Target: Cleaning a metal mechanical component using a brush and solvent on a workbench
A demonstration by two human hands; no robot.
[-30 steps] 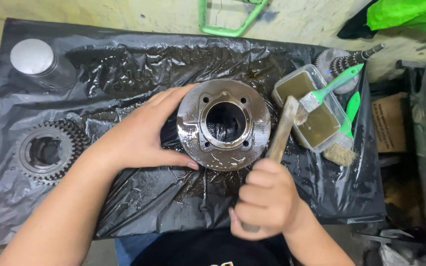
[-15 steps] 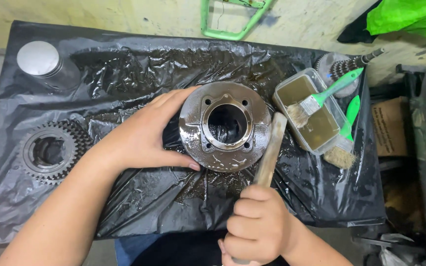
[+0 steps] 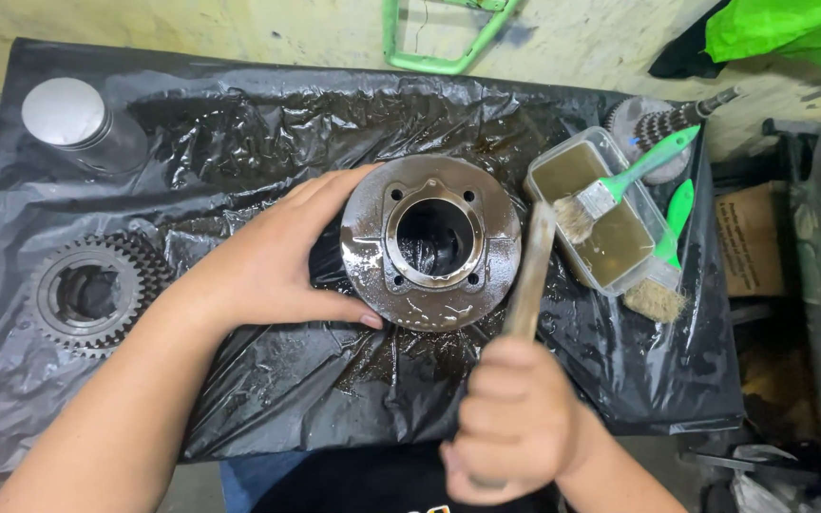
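The metal hub (image 3: 431, 242), a round greasy part with a wide hole through its middle and small bolt holes around it, sits near the centre of the worktop (image 3: 268, 380), which is covered in wet black plastic sheet (image 3: 239, 123).

From the head camera, the left hand (image 3: 268, 266) cups the hub's left side, fingers (image 3: 330, 190) spread wide around the rim and the thumb pressed against its lower edge. The right hand (image 3: 515, 423) is closed in a fist around the handle of a brush (image 3: 529, 275) (its shaft looks pale and smeared), which rises to the hub's right edge and touches it there; its bristles cannot be made out.

Just right of the hub stands a clear plastic tub (image 3: 601, 214) of brownish liquid, with a green-handled paintbrush (image 3: 624, 180) lying across it and a second green brush (image 3: 662, 275) along its right side. A toothed gear (image 3: 92, 293) lies at the left, well apart, and a shiny metal cylinder (image 3: 73, 119) stands at the far left corner.
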